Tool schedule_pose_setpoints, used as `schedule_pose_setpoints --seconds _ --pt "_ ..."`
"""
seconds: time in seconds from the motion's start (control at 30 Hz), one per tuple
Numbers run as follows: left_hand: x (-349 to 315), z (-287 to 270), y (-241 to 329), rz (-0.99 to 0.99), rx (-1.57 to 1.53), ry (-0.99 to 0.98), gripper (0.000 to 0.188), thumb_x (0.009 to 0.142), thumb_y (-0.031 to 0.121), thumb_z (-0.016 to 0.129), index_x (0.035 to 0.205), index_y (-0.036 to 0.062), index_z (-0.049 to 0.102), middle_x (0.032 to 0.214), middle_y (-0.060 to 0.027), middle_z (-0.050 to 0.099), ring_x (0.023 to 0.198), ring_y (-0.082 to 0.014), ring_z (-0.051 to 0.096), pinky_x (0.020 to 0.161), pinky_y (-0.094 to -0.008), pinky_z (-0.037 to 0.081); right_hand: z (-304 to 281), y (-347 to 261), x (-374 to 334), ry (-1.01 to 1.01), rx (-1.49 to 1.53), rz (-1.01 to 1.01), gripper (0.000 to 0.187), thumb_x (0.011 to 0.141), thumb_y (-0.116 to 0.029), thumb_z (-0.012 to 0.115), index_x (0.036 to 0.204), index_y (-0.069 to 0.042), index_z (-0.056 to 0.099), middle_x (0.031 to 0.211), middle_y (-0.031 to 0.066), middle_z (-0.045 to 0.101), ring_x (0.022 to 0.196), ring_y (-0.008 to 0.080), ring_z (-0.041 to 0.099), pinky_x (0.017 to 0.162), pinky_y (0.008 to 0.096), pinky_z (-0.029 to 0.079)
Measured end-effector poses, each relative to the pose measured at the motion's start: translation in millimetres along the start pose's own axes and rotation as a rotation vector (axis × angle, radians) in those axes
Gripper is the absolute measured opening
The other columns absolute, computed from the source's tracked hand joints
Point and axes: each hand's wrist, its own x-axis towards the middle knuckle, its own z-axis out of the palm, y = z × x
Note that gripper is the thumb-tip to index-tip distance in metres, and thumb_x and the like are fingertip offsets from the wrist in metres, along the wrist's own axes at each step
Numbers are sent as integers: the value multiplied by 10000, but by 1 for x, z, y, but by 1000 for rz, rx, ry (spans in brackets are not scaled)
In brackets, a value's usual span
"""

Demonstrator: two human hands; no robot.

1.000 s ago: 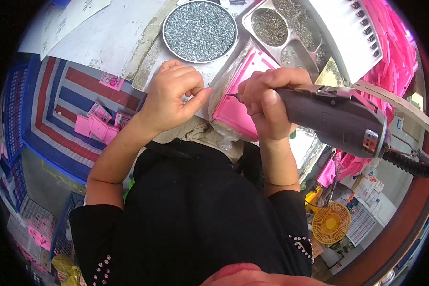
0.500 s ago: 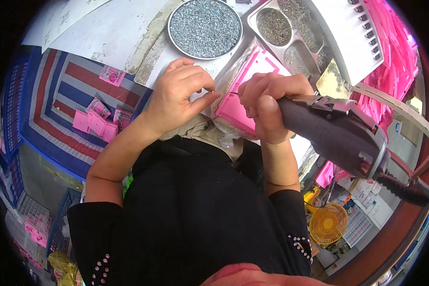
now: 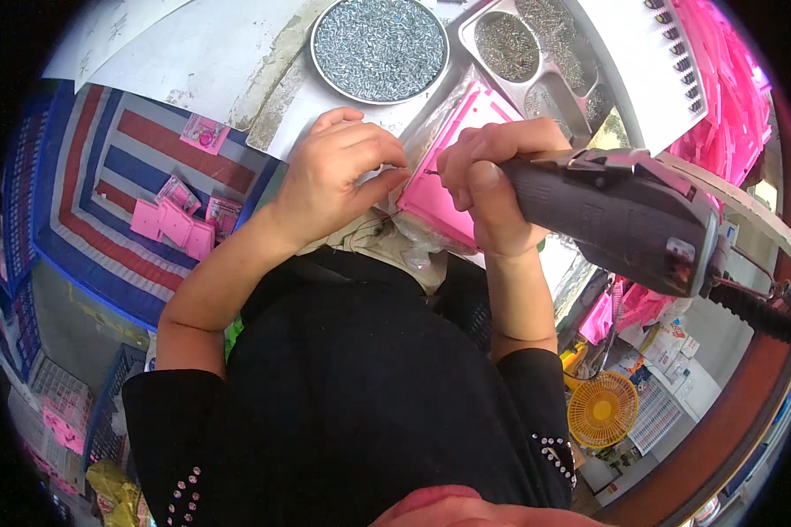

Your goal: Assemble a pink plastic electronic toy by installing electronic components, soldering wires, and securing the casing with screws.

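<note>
My right hand (image 3: 501, 180) is wrapped round a dark electric screwdriver (image 3: 615, 215), its thin bit pointing left past my fingers. Under the bit lies a pink plastic frame (image 3: 439, 206), resting on something in clear plastic wrap (image 3: 417, 237). My left hand (image 3: 338, 180) hovers beside the frame's left edge, thumb and forefinger brought close together near the bit. Whatever they pinch, if anything, is too small to make out. A round metal dish (image 3: 315, 66) full of small silvery screws stands just beyond my left hand.
At the back right a metal tray (image 3: 580, 132) with rounded compartments holds small metal parts. A white board (image 3: 642, 79) with a row of black pieces and a heap of pink parts (image 3: 729, 114) lie farther right. Pink pieces (image 3: 176, 224) rest on a striped surface at left.
The back end of the screwdriver has tilted slightly downward, and my right hand has shifted a little. My left hand keeps nearly the same place and pinch.
</note>
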Motion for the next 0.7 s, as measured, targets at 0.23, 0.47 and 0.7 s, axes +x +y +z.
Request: schedule_pose_setpoints --seconds 0.23,0.47,0.7 --pt "3 -7 1 -35 -97 57 175 789 62 820 899 86 685 930 -37 722 843 -207 690 903 -391 492 6 -6 1 18 51 65 160 917 -50 639 1026 -12 528 673 91 585 526 130 502 553 333 474" --pt "60 -34 82 125 -438 214 211 771 -48 799 860 46 633 1297 -218 556 1076 -282 628 900 -393 528 18 -17 4 197 48 146 212 843 8 730 1035 -40 654 826 -7 612 734 87 578 670 262 474" --pt "97 15 106 420 -241 385 259 740 -27 819 748 25 565 1361 -263 523 1050 -282 622 804 -351 550 17 31 6 194 485 33 268 978 -135 652 1207 -75 525 1062 36 577 928 133 581 765 271 495"
